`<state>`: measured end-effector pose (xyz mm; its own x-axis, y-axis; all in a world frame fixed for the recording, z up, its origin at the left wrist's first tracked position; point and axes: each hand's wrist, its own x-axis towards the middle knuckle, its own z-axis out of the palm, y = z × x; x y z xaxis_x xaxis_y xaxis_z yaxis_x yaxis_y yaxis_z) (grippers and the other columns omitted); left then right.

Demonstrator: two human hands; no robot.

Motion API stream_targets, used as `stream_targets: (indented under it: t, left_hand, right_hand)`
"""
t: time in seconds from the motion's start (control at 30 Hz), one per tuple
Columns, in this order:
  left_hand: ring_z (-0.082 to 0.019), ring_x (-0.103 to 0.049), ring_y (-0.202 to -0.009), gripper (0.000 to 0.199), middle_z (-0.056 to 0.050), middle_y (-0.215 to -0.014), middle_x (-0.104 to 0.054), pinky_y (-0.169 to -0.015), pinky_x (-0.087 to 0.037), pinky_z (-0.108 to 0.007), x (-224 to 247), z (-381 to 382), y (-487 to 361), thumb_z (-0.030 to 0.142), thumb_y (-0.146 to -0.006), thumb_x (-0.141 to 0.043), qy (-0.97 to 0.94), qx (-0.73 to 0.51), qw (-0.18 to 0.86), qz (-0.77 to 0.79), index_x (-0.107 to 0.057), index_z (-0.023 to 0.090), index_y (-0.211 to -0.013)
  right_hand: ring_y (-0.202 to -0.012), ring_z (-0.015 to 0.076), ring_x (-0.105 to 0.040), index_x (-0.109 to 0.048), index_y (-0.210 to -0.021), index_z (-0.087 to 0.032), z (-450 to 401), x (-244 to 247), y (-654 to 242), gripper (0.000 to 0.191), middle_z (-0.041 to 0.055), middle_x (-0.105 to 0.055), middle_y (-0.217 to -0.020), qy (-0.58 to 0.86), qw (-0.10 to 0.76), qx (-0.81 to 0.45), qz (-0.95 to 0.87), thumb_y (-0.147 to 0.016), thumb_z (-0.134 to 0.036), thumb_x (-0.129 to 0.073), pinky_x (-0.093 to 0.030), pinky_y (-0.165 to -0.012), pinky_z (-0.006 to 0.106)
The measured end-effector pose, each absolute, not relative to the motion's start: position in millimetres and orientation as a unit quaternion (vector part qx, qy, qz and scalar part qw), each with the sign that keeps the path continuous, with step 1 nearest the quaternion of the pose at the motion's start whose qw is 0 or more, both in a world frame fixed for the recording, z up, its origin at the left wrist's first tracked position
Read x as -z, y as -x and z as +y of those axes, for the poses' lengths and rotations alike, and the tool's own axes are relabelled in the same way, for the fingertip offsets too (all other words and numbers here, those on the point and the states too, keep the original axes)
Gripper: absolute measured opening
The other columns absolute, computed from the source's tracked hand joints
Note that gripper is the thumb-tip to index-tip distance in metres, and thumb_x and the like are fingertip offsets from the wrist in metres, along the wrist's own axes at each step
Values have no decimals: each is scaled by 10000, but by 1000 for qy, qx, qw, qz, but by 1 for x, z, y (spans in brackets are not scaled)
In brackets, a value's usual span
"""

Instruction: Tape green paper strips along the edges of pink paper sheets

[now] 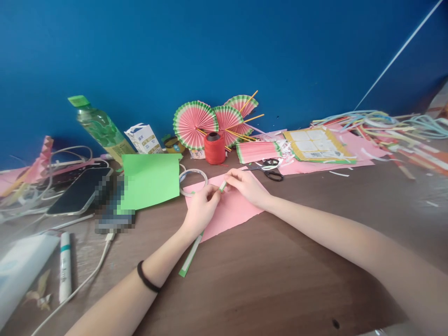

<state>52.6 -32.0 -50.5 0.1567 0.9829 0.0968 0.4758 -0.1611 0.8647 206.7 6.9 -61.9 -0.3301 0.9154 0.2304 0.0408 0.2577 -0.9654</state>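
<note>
A narrow green paper strip with a white band along it [192, 255] runs under my left hand [203, 205] and shows again between both hands. My left thumb and fingers pinch it near its upper end. My right hand [247, 186] is closed at that same end, its fingertips on the strip. Beneath both hands lies a sheet of pink paper [231, 215] on the brown table. A roll of clear tape [203, 173] rests just beyond my left hand. Part of the strip is hidden behind my left hand.
Behind my hands stand a red thread spool [214, 150] and watermelon-patterned paper fans [194, 124]. Black-handled scissors [273, 174] lie to the right. On the left are green paper [152, 182], a phone [80, 190], a marker [65, 268], a bottle [101, 126] and a carton [144, 139].
</note>
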Motion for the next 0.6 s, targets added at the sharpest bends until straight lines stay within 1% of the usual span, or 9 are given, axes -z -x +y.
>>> stream_targets:
  t: [0.1,0.17,0.23,0.33,0.47,0.6]
  left_hand:
    - [-143,-535,-653,158,15,-656,-583,-669,-409,-263,52,-31,-52,263,-783,-431,-658,-363,362,552,-563,181,-753]
    - [-144,-531,-651,156,15,-657,-581,-657,-403,-262,53,-30,-52,265,-780,-434,-653,-367,358,557,-560,181,-744]
    - [-144,-529,-653,156,15,-662,-582,-647,-396,-260,54,-30,-52,271,-779,-437,-655,-373,353,554,-555,182,-730]
    - [-143,-534,-659,165,11,-672,-593,-655,-395,-257,54,-31,-52,269,-786,-429,-662,-380,348,545,-543,183,-704]
    - [-147,-543,-670,172,5,-679,-596,-660,-401,-255,53,-33,-51,250,-795,-413,-677,-377,325,543,-546,182,-709]
    - [-144,-534,-636,180,10,-668,-589,-628,-399,-253,53,-35,-52,228,-798,-409,-698,-355,281,555,-581,176,-780]
  right_hand:
    - [-687,117,-515,-489,-863,-199,2,61,-206,129,6,-531,-813,380,522,-392,-655,-816,-314,-520,-424,-685,284]
    - [-715,120,-504,-504,-854,-202,-2,61,-206,80,25,-512,-886,369,545,-299,-691,-808,-261,-532,-425,-699,290]
    - [-741,132,-504,-540,-831,-199,-6,60,-205,41,35,-513,-882,342,520,-242,-744,-822,-224,-509,-426,-705,296]
    - [-791,152,-527,-594,-830,-193,-8,61,-204,130,44,-555,-851,328,479,-229,-781,-852,-195,-465,-427,-702,300]
    - [-797,162,-544,-619,-775,-182,-5,65,-204,144,43,-597,-813,349,463,-219,-785,-844,-175,-493,-431,-697,304]
    - [-769,155,-549,-623,-781,-178,-3,68,-205,120,35,-600,-790,341,454,-197,-799,-836,-154,-519,-441,-690,300]
